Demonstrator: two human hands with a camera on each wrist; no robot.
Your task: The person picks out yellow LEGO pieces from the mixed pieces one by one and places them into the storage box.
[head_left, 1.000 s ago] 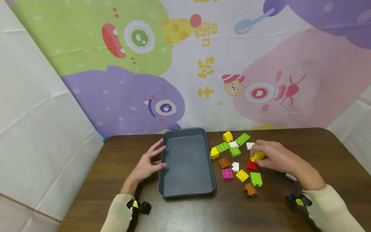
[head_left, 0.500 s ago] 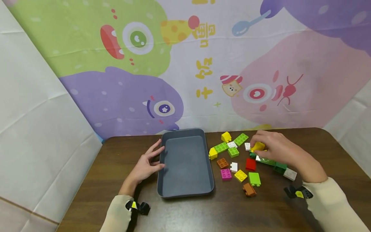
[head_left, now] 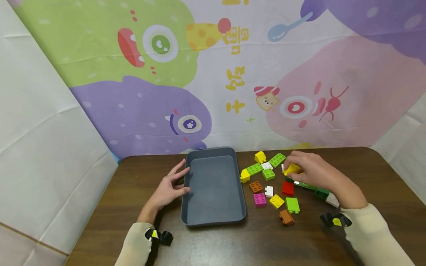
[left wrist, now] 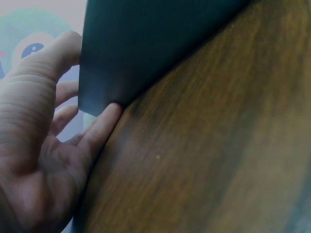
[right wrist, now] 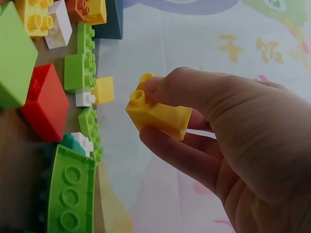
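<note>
My right hand [head_left: 311,170] [right wrist: 204,131] pinches a small yellow brick [head_left: 292,169] [right wrist: 158,115] between thumb and fingers, lifted a little above the scattered bricks. Under that hand lies a long green brick [head_left: 307,186] [right wrist: 70,194]. My left hand [head_left: 169,186] [left wrist: 43,145] rests on the table with straight fingers touching the left wall of the empty grey tray [head_left: 213,218] [left wrist: 146,43].
Right of the tray lie several loose bricks: red [head_left: 287,188], pink [head_left: 260,200], yellow [head_left: 276,201], lime [head_left: 293,205], brown [head_left: 287,217], orange [head_left: 256,187], white [head_left: 269,191]. The dark wooden table [head_left: 266,240] ends near a cartoon-printed backdrop [head_left: 213,74].
My right hand has lifted the yellow brick up and away from the red brick, uncovering the long green brick. The left hand and tray have stayed put.
</note>
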